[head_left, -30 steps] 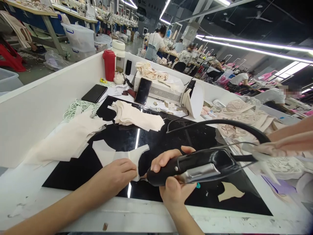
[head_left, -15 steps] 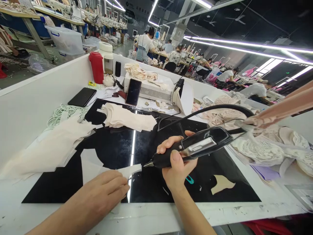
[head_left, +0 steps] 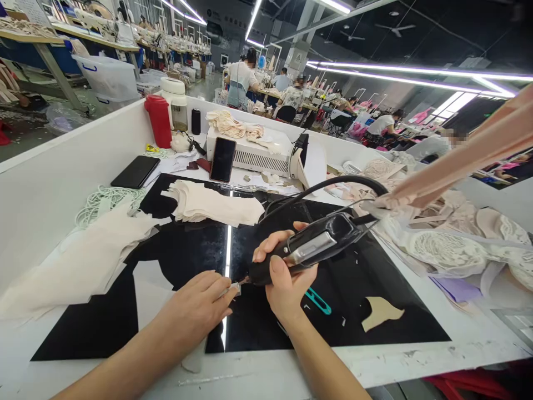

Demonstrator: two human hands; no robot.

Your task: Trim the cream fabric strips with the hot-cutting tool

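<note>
My right hand (head_left: 287,272) is wrapped round a black corded power tool (head_left: 310,247), its metal tip pointing left. My left hand (head_left: 200,303) has its fingers pressed together on a small white piece (head_left: 236,288), right at the tool's tip. Under both hands lies a glossy black mat (head_left: 187,255). A white sheet (head_left: 150,289) lies beside my left wrist. Stacked cream fabric pieces (head_left: 212,203) rest at the mat's back, and another pile (head_left: 83,250) lies to the left. A teal cutter (head_left: 318,301) and a beige scrap (head_left: 381,313) sit to the right.
A phone (head_left: 222,160) leans on a white machine (head_left: 262,155). A red cup (head_left: 158,121) and a dark tablet (head_left: 136,171) are at back left. Lace pieces (head_left: 445,247) pile up at right. A pink fabric strip (head_left: 458,155) hangs by the cord. Other people work far behind.
The tool and my right hand have shifted left. My left hand has moved up and right, closer to the tip, covering more of the white piece. More of the teal cutter shows.
</note>
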